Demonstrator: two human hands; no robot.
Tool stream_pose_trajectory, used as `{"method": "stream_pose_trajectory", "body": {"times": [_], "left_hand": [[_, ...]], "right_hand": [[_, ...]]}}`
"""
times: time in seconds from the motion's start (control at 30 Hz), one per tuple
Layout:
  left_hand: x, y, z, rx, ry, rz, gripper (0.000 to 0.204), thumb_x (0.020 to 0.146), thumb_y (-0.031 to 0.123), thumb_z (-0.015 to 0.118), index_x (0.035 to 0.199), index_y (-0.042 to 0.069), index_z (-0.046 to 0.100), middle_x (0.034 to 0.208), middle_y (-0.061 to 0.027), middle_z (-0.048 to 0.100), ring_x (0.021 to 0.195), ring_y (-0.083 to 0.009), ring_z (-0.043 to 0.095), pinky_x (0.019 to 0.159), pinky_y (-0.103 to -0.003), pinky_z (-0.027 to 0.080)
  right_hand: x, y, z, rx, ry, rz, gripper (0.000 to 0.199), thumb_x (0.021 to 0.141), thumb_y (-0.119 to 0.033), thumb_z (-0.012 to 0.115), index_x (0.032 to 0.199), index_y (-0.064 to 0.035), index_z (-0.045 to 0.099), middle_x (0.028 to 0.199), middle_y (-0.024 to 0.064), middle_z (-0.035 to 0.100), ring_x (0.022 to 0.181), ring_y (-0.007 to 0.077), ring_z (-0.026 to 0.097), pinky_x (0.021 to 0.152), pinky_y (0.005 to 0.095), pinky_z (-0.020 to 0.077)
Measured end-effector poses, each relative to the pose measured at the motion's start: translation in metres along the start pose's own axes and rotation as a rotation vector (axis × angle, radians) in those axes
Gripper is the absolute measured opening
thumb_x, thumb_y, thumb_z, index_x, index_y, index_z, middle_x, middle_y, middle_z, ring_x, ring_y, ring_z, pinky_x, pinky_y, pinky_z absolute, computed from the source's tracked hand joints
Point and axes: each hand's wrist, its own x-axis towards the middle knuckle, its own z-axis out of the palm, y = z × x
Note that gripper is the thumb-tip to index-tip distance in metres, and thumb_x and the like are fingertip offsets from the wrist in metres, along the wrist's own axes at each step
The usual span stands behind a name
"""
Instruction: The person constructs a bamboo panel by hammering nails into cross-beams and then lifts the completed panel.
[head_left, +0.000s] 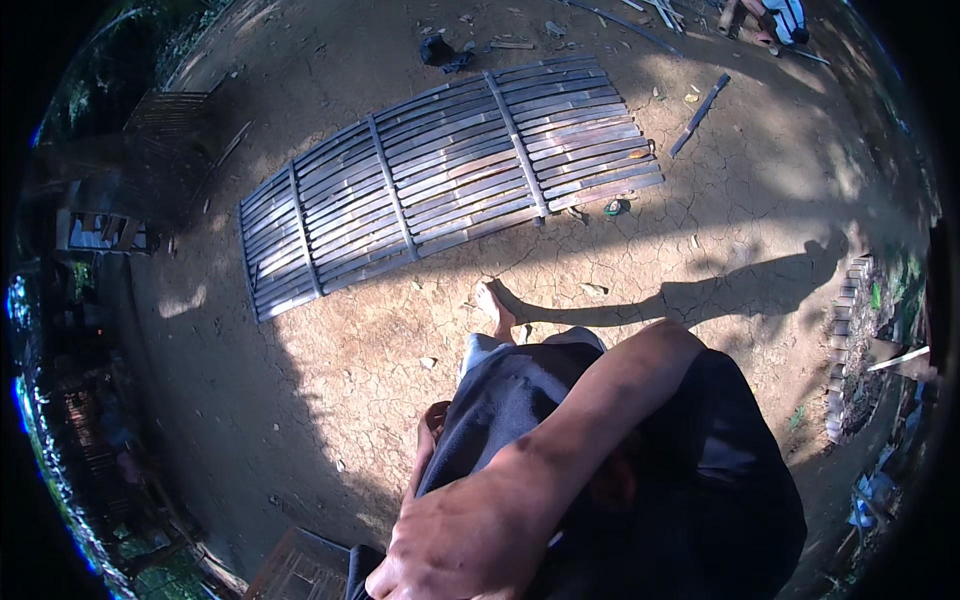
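My right forearm crosses my body close to the camera. At its end, my right hand [465, 540] has its back turned up and its fingers curled at the lower edge; what they hold is hidden. My left hand [432, 420] shows only as a small brown shape beside my dark shorts [500, 400], low at my side. One bare foot [495, 310] steps on cracked dry earth. A long panel of bamboo slats [440, 180], tied across by several crosspieces, lies flat on the ground ahead of the foot.
A dark stick [700, 115] lies right of the panel, with a small green object [613, 207] at its near corner. Another person [780, 15] sits at the far top right. A row of short bamboo stubs [845, 340] edges the right. A wooden slatted frame [300, 565] is at the bottom.
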Motion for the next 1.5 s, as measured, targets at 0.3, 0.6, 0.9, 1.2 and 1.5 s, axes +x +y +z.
{"method": "stream_pose_trajectory", "body": {"times": [0.3, 0.6, 0.9, 1.2, 1.5], "left_hand": [[-0.092, -0.08, 0.052, -0.072, -0.026, -0.084, 0.032, 0.097, 0.023, 0.06, 0.117, -0.001, 0.066, 0.109, -0.0147, 0.07, 0.102, -0.0236, 0.065, 0.093, -0.036, 0.05], [-0.149, -0.109, 0.074, 0.361, 0.076, 0.035, 0.035, 0.098, 0.032, 0.064, 0.111, -0.001, 0.069, 0.1, -0.0127, 0.073, 0.097, -0.0207, 0.067, 0.087, -0.035, 0.051], [-0.185, -0.144, 0.097, 0.309, 0.208, 0.068, 0.042, 0.097, 0.038, 0.063, 0.113, -0.001, 0.066, 0.101, -0.014, 0.072, 0.097, -0.0218, 0.066, 0.088, -0.036, 0.05], [-0.255, -0.266, 0.14, 0.292, 0.047, -0.082, 0.046, 0.095, 0.04, 0.063, 0.116, 0.0, 0.067, 0.104, -0.0179, 0.072, 0.1, -0.0267, 0.067, 0.088, -0.038, 0.051], [-0.254, -0.248, 0.16, 0.02, 0.347, -0.343, 0.032, 0.094, 0.028, 0.07, 0.11, 0.0, 0.067, 0.084, -0.003, 0.067, 0.073, -0.0122, 0.061, 0.067, -0.029, 0.052]], "right_hand": [[-0.454, 0.072, 0.145, -0.723, 1.471, 1.145, 0.016, 0.098, -0.014, 0.062, 0.105, -0.0002, 0.061, 0.087, 0.0053, 0.063, 0.082, 0.01, 0.058, 0.068, 0.0263, 0.0472], [-0.656, -0.028, 0.417, 0.128, 2.1, 1.835, 0.016, 0.092, -0.02, 0.055, 0.085, -0.0054, 0.058, 0.071, 0.0089, 0.059, 0.048, 0.0181, 0.055, 0.039, 0.0315, 0.042], [-0.624, -0.025, 0.413, -0.073, 1.568, 1.648, 0.031, 0.098, -0.028, 0.059, 0.115, -0.0022, 0.061, 0.092, 0.0103, 0.069, 0.072, 0.0169, 0.068, 0.057, 0.0304, 0.0544], [-0.69, -0.016, 0.42, -0.365, 1.52, 1.587, 0.025, 0.091, -0.023, 0.065, 0.088, 0.0023, 0.066, 0.073, 0.0126, 0.068, 0.067, 0.0176, 0.068, 0.067, 0.0342, 0.0516], [-0.685, -0.059, 0.383, 0.118, 1.429, 1.815, 0.032, 0.094, -0.032, 0.06, 0.109, -0.0036, 0.065, 0.086, 0.0102, 0.069, 0.063, 0.0186, 0.066, 0.053, 0.033, 0.0547]]}}
